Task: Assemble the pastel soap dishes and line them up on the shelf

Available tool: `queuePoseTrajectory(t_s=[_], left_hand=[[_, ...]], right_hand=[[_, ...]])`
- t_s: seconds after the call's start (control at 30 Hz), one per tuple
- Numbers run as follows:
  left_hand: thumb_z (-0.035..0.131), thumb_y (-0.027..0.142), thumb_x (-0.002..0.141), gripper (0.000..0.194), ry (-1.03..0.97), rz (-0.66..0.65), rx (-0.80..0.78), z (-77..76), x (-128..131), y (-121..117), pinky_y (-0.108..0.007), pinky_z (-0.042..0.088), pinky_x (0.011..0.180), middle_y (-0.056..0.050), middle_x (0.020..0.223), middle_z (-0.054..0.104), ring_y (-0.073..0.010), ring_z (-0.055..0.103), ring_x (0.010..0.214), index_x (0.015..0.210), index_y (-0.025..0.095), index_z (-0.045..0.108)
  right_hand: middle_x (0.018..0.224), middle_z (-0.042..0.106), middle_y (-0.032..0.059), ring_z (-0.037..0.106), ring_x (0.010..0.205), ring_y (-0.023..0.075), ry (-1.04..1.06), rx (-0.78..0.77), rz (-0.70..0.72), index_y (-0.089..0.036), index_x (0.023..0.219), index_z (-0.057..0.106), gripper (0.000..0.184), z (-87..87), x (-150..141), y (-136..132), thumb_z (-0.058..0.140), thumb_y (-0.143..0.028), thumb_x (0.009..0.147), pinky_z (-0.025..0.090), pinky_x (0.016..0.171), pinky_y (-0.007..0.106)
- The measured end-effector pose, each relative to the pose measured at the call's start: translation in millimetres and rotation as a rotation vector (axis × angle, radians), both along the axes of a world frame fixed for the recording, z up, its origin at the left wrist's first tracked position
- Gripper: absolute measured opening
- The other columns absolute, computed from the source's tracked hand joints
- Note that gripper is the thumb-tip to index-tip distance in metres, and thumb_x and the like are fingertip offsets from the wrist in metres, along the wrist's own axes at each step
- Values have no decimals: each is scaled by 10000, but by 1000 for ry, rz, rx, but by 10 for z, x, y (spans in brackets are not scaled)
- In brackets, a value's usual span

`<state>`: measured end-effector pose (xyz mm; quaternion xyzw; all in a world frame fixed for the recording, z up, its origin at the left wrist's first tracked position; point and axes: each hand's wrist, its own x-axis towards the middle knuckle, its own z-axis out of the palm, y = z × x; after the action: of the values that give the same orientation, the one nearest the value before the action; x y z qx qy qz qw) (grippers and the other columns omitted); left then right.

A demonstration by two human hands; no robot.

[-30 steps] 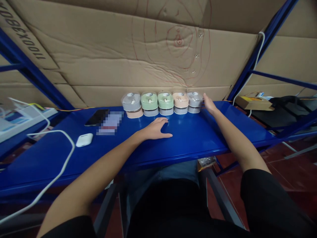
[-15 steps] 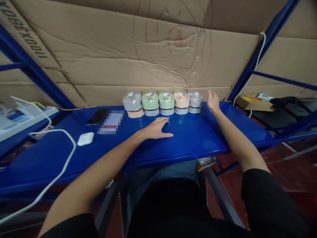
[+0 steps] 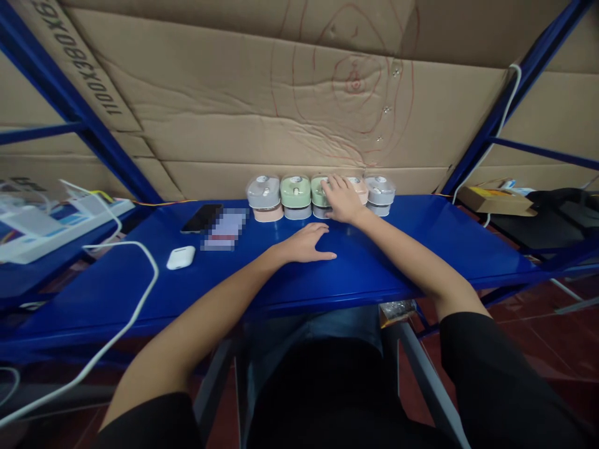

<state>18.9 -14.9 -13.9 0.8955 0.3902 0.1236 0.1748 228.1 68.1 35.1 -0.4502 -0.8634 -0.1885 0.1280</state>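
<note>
A row of small lidded containers with clear covers stands along the back of the blue table [image 3: 281, 284]. From left to right come a grey-topped one [image 3: 264, 196], a green one [image 3: 296, 193], a second green one [image 3: 318, 194], a peach one [image 3: 360, 189] and a grey one [image 3: 380, 194]. My right hand [image 3: 345, 198] is at the second green container and partly hides it and the peach one. Its fingers are apart; whether they press on the lid I cannot tell. In front of the row my left hand [image 3: 307, 243] rests open, thumb out, holding nothing.
Left of the row lie a black phone [image 3: 201, 218], a phone with a blurred screen [image 3: 225, 229] and a white earbud case [image 3: 181, 257]. A white cable [image 3: 145, 293] crosses the left side. Cardboard [image 3: 224, 93] backs the table, with blue posts [image 3: 510, 106] beside it.
My right hand has moved left from beyond the right end of the row to the second green container. My left hand stays about where it was. The view has shifted slightly.
</note>
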Motion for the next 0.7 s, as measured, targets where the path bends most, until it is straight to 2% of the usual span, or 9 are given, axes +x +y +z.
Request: queuePoseTrajectory(t_s=[0.17, 0.3, 0.4, 0.53, 0.63, 0.7], left_hand=[[726, 863, 927, 1042, -2, 2, 15, -13, 3, 16, -547, 354, 1463, -265, 1857, 519, -466, 468, 1749, 1649, 116, 642], [770, 826, 935, 962, -26, -7, 31, -32, -9, 25, -572, 387, 1450, -259, 1833, 554, -466, 506, 1726, 1600, 137, 677], [822, 748, 932, 824, -97, 16, 62, -19, -25, 21, -587, 450, 1413, -249, 1700, 685, -454, 622, 1627, 1493, 151, 739], [787, 657, 1015, 624, -413, 129, 96, 54, -82, 71, -623, 546, 1331, -209, 1497, 811, -411, 763, 1441, 1420, 183, 755], [781, 656, 1048, 703, -735, 208, 18, 120, -164, 170, -619, 568, 1315, -221, 1513, 792, -384, 761, 1452, 1550, 180, 661], [772, 720, 1049, 805, -841, 224, -41, 152, -231, 230, -603, 607, 1273, -242, 1532, 766, -386, 764, 1451, 1621, 179, 602]], right_hand=[[1789, 569, 316, 533, 1643, 493, -22, 44, 22, -73, 1719, 521, 815, -58, 117, -77, 776, -191, 954, 386, 1371, 673], [1794, 565, 316, 504, 1655, 492, 7, 55, 43, -51, 1729, 511, 805, -58, 153, -197, 698, -170, 954, 397, 1349, 668], [1797, 562, 311, 504, 1652, 495, 111, 40, 21, -29, 1746, 492, 827, 25, 194, -284, 670, -197, 956, 376, 1370, 666], [1788, 575, 248, 497, 1651, 511, 368, 50, 59, -128, 1783, 472, 869, 191, 383, -422, 687, -347, 970, 380, 1397, 685], [1777, 597, 182, 486, 1672, 490, 564, 36, 176, -255, 1764, 509, 835, 243, 563, -559, 705, -487, 986, 397, 1407, 693], [1721, 654, 158, 564, 1604, 464, 654, -69, 269, -305, 1708, 575, 789, 211, 645, -645, 736, -565, 981, 469, 1360, 680]])
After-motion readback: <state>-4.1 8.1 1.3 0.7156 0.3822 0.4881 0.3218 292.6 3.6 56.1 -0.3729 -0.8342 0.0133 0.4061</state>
